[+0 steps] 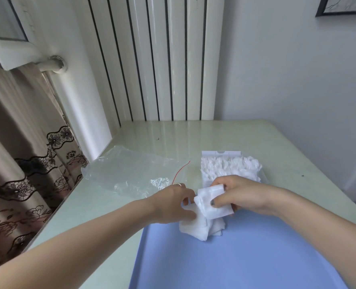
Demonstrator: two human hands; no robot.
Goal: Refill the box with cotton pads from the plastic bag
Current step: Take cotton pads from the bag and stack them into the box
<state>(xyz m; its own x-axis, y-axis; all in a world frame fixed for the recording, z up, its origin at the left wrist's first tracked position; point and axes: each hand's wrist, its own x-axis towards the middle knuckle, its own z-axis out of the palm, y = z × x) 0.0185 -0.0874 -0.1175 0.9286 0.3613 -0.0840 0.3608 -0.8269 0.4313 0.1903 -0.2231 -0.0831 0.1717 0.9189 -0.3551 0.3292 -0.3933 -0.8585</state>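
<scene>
Both hands meet over the far edge of a blue mat (pixel 245 257) that lies on the pale green worktop (pixel 256 138). The right hand (pixel 243 195) has its fingers (pixel 214 202) closed on a small bundle of white cotton pads (pixel 212 205), with the thumb pressing on top of it. The left hand (pixel 173 203), which wears a ring, has its fingers curled and pinches the left side of the same bundle. More loose pads (pixel 200 228) lie in a heap under the hands, on the edge of the mat.

Just behind the right hand stands the clear box (pixel 220 154), already full of white pads that rise above its rim. The plastic bag (pixel 129 172) lies flat on the worktop to the left of the box, transparent and crumpled, with a thin red strip along its open end. A white radiator (pixel 162 59) stands against the wall behind the worktop, and a brown curtain (pixel 16 163) hangs at the left.
</scene>
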